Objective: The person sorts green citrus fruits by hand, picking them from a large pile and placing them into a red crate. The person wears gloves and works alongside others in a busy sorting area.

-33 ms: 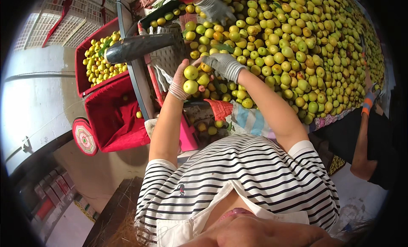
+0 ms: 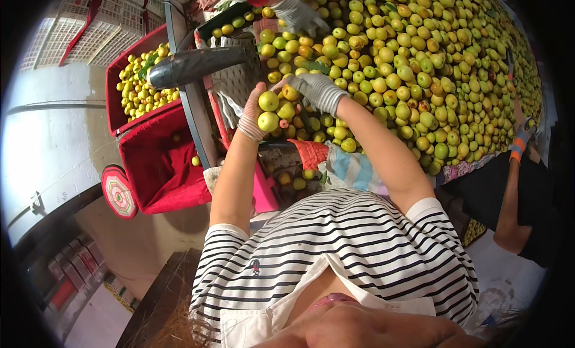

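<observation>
My left hand [image 2: 256, 111], in a pale striped glove, is turned palm up and cups several yellow-green jujubes [image 2: 268, 120], its thumb along their left side. My right hand [image 2: 316, 91], in a grey knit glove, is bent over from the right. Its fingertips are at a brown-patched jujube [image 2: 290, 92] at the top of the cupped group. Part of the left fingers is hidden under the fruit. Both hands are at the near left edge of a large heap of jujubes [image 2: 407, 78].
A dark cylindrical device [image 2: 197, 66] juts over a grey perforated basket [image 2: 230, 81] at left. Beyond a metal frame [image 2: 194, 117] stand a red-lined crate [image 2: 159, 186] and a red crate of jujubes [image 2: 114, 111]. Another person's gloved hand [image 2: 299, 14] touches the heap's far edge; another arm [image 2: 509, 198] is at right.
My right hand has shifted very slightly to the right, while my left hand stays in place with its jujubes. The other person's gloved hand at the far edge has moved slightly left.
</observation>
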`<state>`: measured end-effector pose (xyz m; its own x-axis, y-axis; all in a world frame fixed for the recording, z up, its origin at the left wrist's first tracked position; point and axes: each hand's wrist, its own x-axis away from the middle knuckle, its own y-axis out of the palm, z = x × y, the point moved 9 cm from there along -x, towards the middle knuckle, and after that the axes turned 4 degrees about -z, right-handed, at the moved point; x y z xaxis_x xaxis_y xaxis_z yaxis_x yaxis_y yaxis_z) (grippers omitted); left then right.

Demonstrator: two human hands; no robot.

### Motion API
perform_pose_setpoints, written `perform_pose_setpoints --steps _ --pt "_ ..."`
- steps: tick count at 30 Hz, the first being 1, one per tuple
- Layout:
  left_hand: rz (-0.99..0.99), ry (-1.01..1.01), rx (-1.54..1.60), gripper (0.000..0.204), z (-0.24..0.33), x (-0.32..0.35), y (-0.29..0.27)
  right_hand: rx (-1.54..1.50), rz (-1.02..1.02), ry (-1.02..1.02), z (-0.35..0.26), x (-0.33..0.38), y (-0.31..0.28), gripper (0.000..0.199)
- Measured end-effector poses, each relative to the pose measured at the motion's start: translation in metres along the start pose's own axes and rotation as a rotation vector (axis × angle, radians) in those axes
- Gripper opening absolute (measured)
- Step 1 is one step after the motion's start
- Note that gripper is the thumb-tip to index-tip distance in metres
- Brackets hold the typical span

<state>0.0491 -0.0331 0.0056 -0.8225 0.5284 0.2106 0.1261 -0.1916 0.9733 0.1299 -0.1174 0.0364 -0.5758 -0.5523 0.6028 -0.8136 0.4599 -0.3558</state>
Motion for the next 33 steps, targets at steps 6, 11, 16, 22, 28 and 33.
perform_pose_setpoints --steps 6,11,16,22,28,33 --pt "-0.141 0.076 0.123 0.077 0.01 0.004 0.017 0.069 0.379 -0.116 0.034 0.03 -0.107 0.027" --pt "-0.324 0.366 0.125 0.068 0.036 0.047 0.041 0.82 0.207 0.053 0.037 0.041 -0.068 0.027" --pt "-0.187 0.673 0.012 0.064 0.092 0.172 0.025 0.935 0.084 0.142 0.045 0.013 -0.052 0.031" --pt "0.233 0.659 -0.03 0.061 0.114 0.279 -0.105 0.964 0.126 0.076 0.033 0.006 -0.057 0.032" --pt "0.891 0.491 -0.069 0.057 0.092 0.322 -0.293 0.752 0.205 0.002 0.015 0.049 -0.076 0.023" --pt "1.271 0.795 -0.68 0.049 0.145 0.299 -0.213 1.006 0.12 0.307 0.09 0.078 -0.031 0.022"
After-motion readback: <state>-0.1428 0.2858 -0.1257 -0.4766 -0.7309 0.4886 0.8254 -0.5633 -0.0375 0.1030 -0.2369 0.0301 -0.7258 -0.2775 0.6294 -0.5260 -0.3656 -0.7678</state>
